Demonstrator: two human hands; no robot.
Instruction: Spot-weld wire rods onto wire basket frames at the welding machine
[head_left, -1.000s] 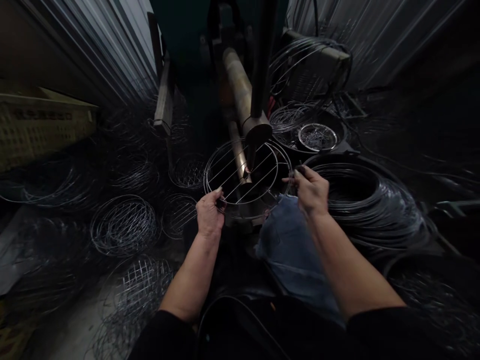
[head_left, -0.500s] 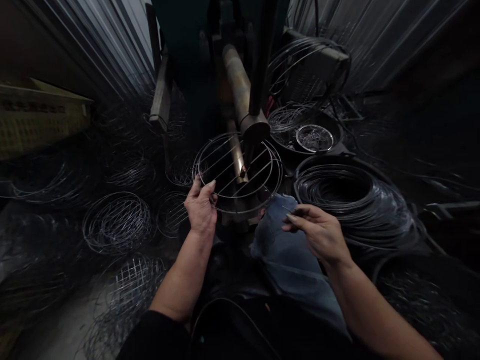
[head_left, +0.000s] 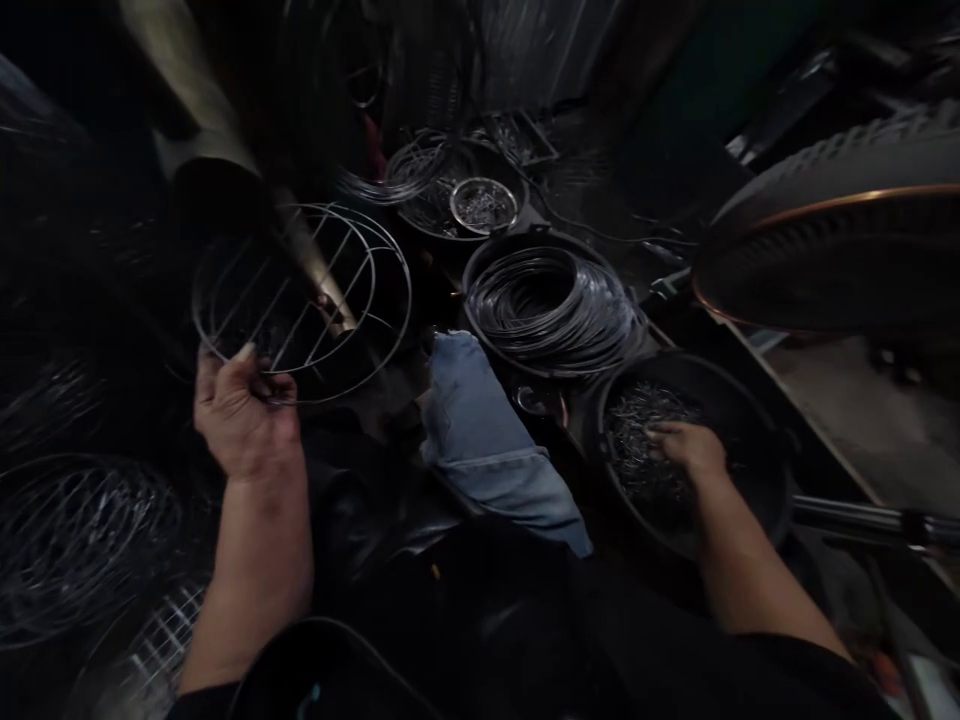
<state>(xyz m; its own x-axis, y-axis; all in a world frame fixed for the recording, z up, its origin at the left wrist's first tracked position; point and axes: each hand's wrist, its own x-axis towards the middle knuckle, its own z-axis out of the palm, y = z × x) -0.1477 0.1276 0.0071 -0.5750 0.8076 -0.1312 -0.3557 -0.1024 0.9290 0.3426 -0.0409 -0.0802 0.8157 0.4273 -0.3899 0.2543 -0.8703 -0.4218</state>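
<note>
My left hand (head_left: 251, 415) grips the near left rim of a round wire rack (head_left: 374, 285), thumb on top and fingers curled beneath. The rack has two rings joined by parallel bars and is held level around a brass-coloured machine arm (head_left: 319, 265). Over at the right, my right hand (head_left: 690, 447) reaches into a black tub (head_left: 750, 400), its fingertips bunched against a pile of short wire pieces (head_left: 645, 405). Whether a piece is between those fingertips is too blurred to tell.
A thick machine cylinder (head_left: 210, 165) juts in above the rack. Beyond my denim-covered knee (head_left: 480, 420) lies a wire coil (head_left: 555, 310), with a small bowl of metal bits (head_left: 484, 205) behind it. A round fan (head_left: 832, 240) stands at right; wire racks (head_left: 82, 540) are piled at left.
My view has swung right. My right hand has moved from beside the rack, where it pinched a thin wire piece, down into the tub. My left hand still holds the rack around the machine arm.
</note>
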